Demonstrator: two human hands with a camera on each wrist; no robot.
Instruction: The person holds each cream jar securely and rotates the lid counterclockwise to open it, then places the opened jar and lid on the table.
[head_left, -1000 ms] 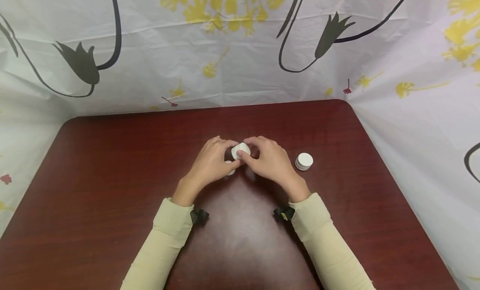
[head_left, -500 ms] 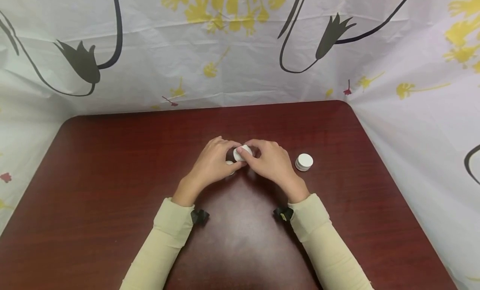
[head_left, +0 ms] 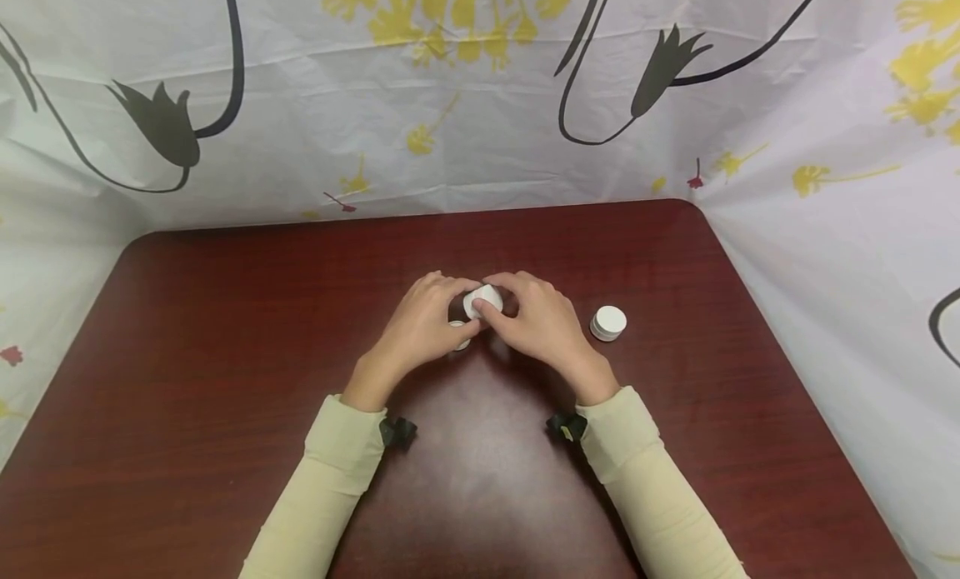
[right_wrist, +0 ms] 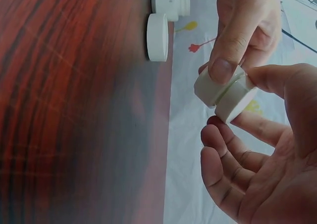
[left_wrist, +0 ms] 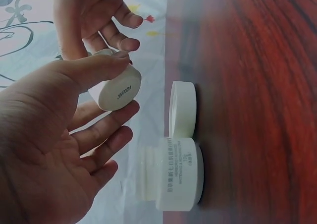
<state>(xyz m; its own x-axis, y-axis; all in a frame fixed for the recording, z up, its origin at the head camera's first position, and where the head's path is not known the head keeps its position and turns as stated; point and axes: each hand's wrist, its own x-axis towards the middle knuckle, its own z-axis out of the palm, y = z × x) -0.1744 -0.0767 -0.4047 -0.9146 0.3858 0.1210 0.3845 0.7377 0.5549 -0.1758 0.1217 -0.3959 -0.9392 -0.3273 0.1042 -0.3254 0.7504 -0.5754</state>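
Observation:
A small white cream jar is held between both hands above the table, tilted, its printed base facing the left wrist camera. My left hand pinches the jar body between thumb and fingers. My right hand pinches the white lid at the jar's other end. In the right wrist view a thin gap shows between lid and body. Beneath the hands, a second jar with printed text stands upright, its neck bare. Beside it a loose white lid lies on the table.
A lidded white jar stands on the dark red wooden table, to the right of my right hand. A white sheet printed with flowers hangs behind the table and along its sides.
Both hands stay in the same spot around the jar. The right hand's fingers dipped slightly toward me half a second ago and are now back, as the jar and lid turned a little.

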